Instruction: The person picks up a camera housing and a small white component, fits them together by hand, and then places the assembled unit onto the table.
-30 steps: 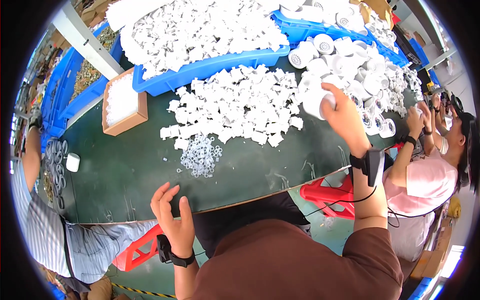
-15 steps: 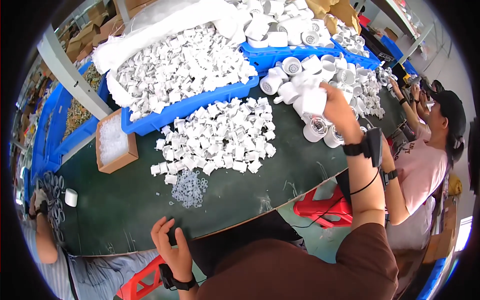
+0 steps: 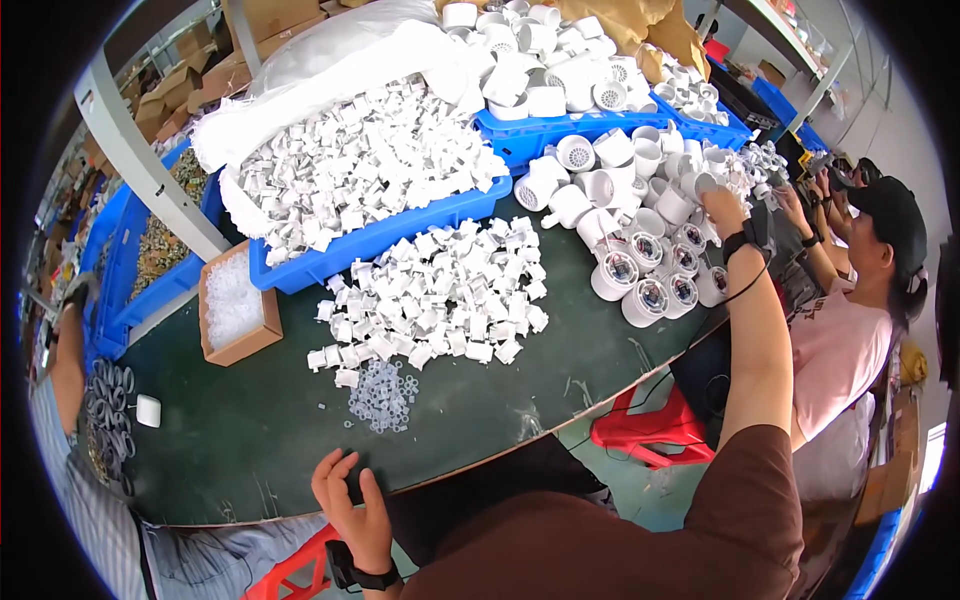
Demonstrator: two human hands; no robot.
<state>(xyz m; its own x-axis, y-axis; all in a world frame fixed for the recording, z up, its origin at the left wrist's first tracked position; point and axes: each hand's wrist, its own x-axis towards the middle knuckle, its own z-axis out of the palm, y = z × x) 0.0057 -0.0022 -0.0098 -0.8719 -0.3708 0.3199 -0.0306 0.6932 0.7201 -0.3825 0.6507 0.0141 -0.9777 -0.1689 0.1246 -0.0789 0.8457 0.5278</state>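
My right hand [image 3: 724, 212] reaches out over the far right of the table, fingers closed on the rim of a white plastic cup [image 3: 703, 184]; the fingertips are partly hidden. Around it lies a heap of similar white cups [image 3: 598, 187]. Closer to me, several cups with round electronic parts in their open ends [image 3: 646, 298] stand grouped together. My left hand [image 3: 355, 508] is held at the table's near edge, open and holding nothing, fingers loosely curled. Nearest to it lies a small pile of translucent grey rings [image 3: 382, 396], beside a spread of small white plastic parts [image 3: 440, 295].
A blue bin [image 3: 380, 228] overflows with small white parts; another blue bin [image 3: 540, 138] holds cups. A cardboard box [image 3: 245, 345] of clear pieces stands left, near dark rings [image 3: 108, 420] and a white piece [image 3: 148, 411]. Co-workers sit on both sides. A red stool [image 3: 650, 432] stands below.
My right hand has moved farther right, away from the white cup it held over the heap, to another at the heap's far side. My left hand stays open by the edge.
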